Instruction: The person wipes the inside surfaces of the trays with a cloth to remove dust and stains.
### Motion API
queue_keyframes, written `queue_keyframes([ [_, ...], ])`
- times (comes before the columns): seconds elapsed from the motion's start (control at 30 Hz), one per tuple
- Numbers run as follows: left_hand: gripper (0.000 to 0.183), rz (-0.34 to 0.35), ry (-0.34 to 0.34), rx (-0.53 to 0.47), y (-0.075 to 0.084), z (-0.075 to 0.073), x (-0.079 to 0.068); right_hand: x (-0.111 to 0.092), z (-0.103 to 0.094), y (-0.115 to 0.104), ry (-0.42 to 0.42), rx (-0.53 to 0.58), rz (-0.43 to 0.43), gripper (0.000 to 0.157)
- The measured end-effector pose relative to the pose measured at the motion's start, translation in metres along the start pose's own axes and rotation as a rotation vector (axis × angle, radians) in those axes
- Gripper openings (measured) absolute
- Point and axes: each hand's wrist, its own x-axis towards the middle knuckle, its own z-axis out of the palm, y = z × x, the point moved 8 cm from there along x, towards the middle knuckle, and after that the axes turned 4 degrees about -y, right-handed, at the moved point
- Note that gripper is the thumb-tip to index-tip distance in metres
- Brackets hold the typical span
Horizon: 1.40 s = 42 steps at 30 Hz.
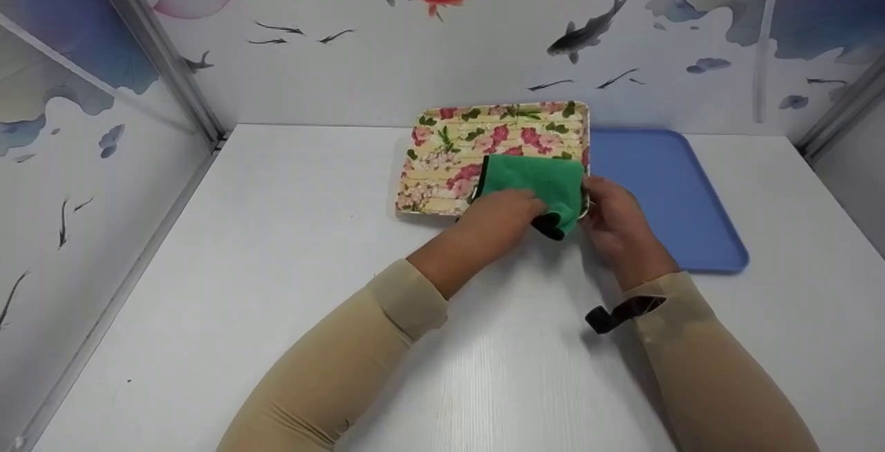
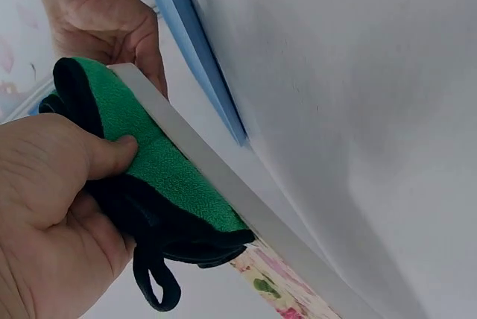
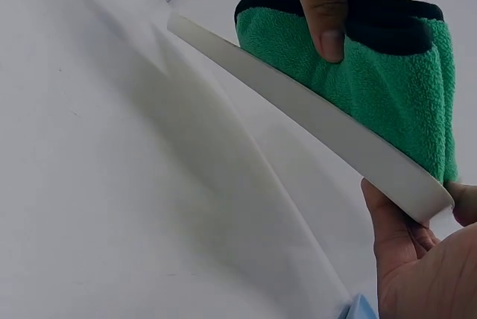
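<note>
A folded green cloth [image 1: 536, 174] with black edging lies against the front right part of a floral tray [image 1: 442, 151]. My left hand [image 1: 501, 220] grips the cloth; in the left wrist view its thumb presses on the green side, and a black loop [image 2: 158, 285] hangs from the cloth. My right hand [image 1: 619, 220] holds the tray at its right end, thumb and fingers on either side of the rim in the right wrist view. That view also shows the tray's pale side wall [image 3: 298, 106] raised above the table, with the cloth [image 3: 402, 103] touching it.
A blue tray [image 1: 691, 210] lies flat on the white table [image 1: 276, 265], to the right of the floral tray and partly behind the right hand. A back wall [image 1: 311, 79] with painted fish stands behind, and side panels [image 1: 83, 162] close in the left and right.
</note>
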Motion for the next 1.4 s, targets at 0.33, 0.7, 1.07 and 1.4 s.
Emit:
queue_keyframes([
  [0.33, 0.034, 0.053, 0.034, -0.027, -0.016, 0.005, -0.009, -0.001, 0.0, 0.0, 0.031, 0.087, -0.002, 0.018],
  [0.7, 0.036, 0.034, 0.079, -0.106, -0.052, 0.017, -0.023, 0.001, 0.003, -0.002, 0.003, 0.137, -0.006, 0.015],
  [1.07, 0.035, -0.008, 0.093, -0.136, -0.077, 0.021, -0.035, -0.003, 0.003, -0.008, 0.006, -0.018, -0.042, 0.016],
  [1.4, 0.032, -0.069, 0.071, -0.112, -0.099, 0.029, -0.04, -0.001, -0.002, -0.009, 0.041, -0.009, -0.051, 0.016],
])
